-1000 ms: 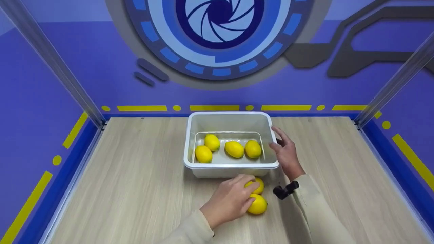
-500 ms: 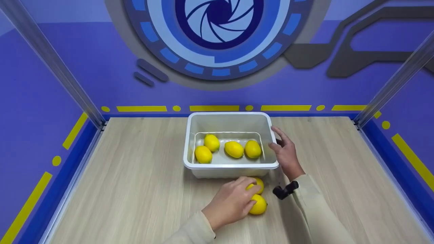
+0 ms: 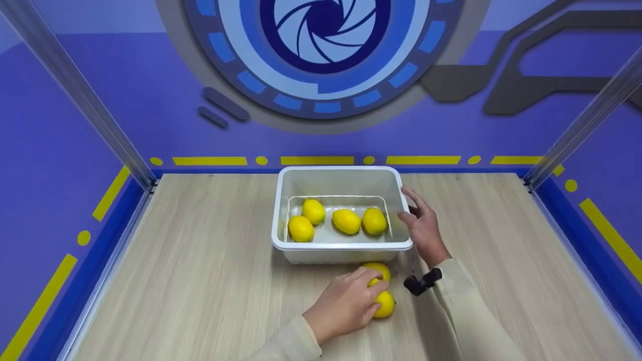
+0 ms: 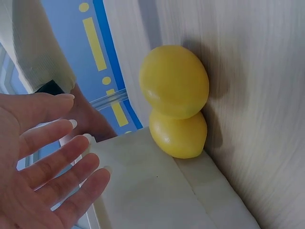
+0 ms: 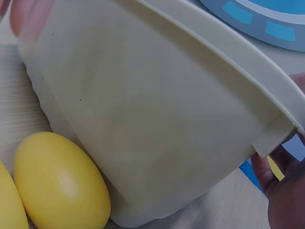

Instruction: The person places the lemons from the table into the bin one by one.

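My left hand [image 3: 346, 303] hovers over two lemons in front of the white bin. In the left wrist view, its loosely spread fingers [image 4: 71, 164] are apart from both. The nearer lemon [image 3: 385, 304] and the farther lemon [image 3: 378, 269] sit side by side on the table, the farther one close against the bin's front wall. My right hand [image 3: 425, 228] grips the bin [image 3: 341, 245] at its right rim; the right wrist view has curled fingers under that rim. Inside the bin lie several more lemons [image 3: 346, 221], split between its left and right sides.
The wood-grain table [image 3: 200, 260] stretches to both sides of the bin. A blue-purple wall [image 3: 200, 140] rises right behind it, with metal posts [image 3: 125, 150] at the back corners. A black wrist camera [image 3: 423, 282] juts from the right sleeve, beside the two lemons.
My left hand has shifted slightly right and toward the front, covering more of the nearer lemon and less of the farther one. My right hand and the bin have stayed put.
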### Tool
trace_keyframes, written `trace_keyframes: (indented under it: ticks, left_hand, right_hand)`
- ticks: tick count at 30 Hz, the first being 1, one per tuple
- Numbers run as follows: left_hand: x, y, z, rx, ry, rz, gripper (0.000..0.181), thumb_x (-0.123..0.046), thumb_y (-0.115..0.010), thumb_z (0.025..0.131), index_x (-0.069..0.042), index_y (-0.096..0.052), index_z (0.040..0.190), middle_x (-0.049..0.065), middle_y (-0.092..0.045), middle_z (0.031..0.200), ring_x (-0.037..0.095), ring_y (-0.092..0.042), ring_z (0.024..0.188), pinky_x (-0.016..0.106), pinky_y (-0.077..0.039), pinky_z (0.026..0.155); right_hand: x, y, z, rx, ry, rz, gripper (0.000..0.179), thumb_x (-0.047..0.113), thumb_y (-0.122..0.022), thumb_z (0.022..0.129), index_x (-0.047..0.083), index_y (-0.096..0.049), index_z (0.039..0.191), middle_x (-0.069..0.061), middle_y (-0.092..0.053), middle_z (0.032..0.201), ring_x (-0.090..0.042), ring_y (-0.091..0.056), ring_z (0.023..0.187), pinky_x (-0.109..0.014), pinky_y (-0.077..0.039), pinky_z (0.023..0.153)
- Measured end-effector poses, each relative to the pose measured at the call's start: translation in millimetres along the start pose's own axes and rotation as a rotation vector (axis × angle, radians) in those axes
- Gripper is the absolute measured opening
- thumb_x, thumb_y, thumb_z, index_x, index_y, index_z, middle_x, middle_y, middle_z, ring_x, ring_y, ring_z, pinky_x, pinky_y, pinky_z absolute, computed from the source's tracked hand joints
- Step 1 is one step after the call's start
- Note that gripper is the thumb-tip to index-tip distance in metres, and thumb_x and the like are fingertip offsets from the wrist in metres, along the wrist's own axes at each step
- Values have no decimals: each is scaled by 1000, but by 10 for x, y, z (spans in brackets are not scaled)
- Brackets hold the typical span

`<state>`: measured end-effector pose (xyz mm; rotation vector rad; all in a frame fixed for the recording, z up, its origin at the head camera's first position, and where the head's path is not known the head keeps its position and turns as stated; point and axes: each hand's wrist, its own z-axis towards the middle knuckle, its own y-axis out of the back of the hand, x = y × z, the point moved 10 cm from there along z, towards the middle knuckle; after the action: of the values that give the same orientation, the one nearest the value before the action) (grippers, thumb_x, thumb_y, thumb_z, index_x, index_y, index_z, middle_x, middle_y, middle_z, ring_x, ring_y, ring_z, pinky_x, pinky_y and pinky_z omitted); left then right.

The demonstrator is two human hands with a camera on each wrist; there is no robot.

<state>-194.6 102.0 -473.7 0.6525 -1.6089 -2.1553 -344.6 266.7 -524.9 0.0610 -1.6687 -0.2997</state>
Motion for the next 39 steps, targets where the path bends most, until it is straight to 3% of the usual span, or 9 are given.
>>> trace_keyframes:
  ticks: [16, 30, 39]
  left_hand:
    - [-76, -81, -23, -40, -45, 44, 37, -30, -70, 86, -22, -64, 121, -2, -62, 119, 11, -59, 110, 25, -56, 81]
    - [-61, -213, -6, 33, -30, -3, 38, -31, -69, 87, -23, -62, 124, -3, -61, 122, 10, -58, 111, 25, -55, 80]
    - [-67, -263, -5, 15, -29, 16, 36, -30, -71, 85, -22, -63, 120, -4, -61, 121, 10, -59, 111, 27, -56, 80]
  right_hand:
    - [-5, 0, -12, 15, 8, 11, 59, 7, -50, 96, 25, -35, 150, -14, -41, 151, -33, -44, 135, -52, -41, 108]
    - [-4, -1, -11, 11, -4, 4, 59, 8, -51, 95, 25, -36, 149, -13, -41, 151, -32, -45, 135, -51, -40, 108]
    - [26, 1, -25, 2, -3, 22, 59, 6, -51, 95, 24, -37, 149, -9, -39, 153, -28, -45, 135, -44, -42, 106]
